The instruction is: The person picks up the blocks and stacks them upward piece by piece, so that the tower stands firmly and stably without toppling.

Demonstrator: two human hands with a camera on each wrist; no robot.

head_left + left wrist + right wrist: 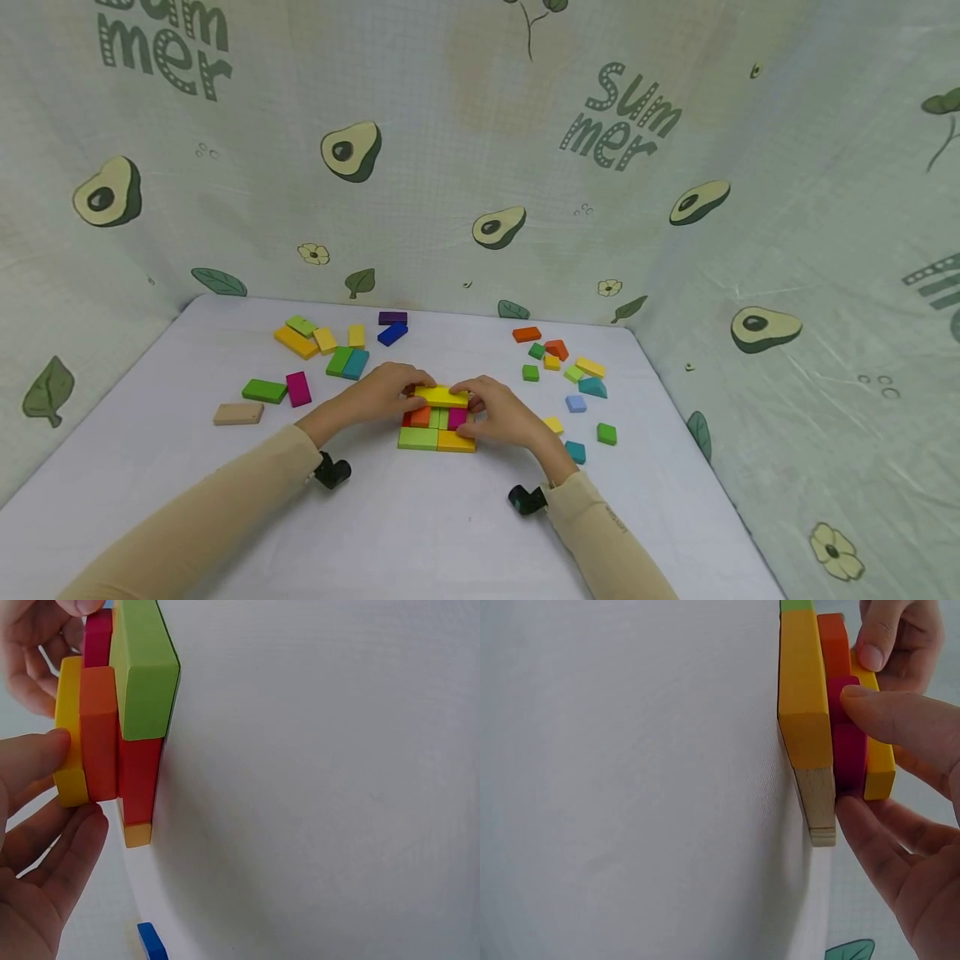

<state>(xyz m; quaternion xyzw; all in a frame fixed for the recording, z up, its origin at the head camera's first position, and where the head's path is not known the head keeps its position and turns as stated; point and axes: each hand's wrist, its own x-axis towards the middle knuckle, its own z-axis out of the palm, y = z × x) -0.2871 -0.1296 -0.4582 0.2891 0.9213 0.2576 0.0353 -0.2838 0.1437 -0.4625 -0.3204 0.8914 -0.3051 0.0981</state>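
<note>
A small stack of coloured blocks stands mid-table. A yellow block (441, 397) lies across its top, above an orange block (99, 735) and a magenta block (850, 757). My left hand (386, 390) pinches the left end of the yellow block, thumb in front and fingers behind. At the right side, my right hand (504, 414) grips the magenta block, its thumb on the near face, with its forefinger by the yellow block's right end. Below are a light green block (417, 438), an amber block (456, 442), a red block (141, 780) and a plain wooden block (817, 799).
Loose blocks lie left of the stack, among them a green block (264, 391), a magenta one (298, 388) and a wooden one (238, 414). Smaller blocks, such as a teal triangle (592, 387) and a green cube (607, 433), are scattered right. A patterned cloth (435, 167) hangs behind.
</note>
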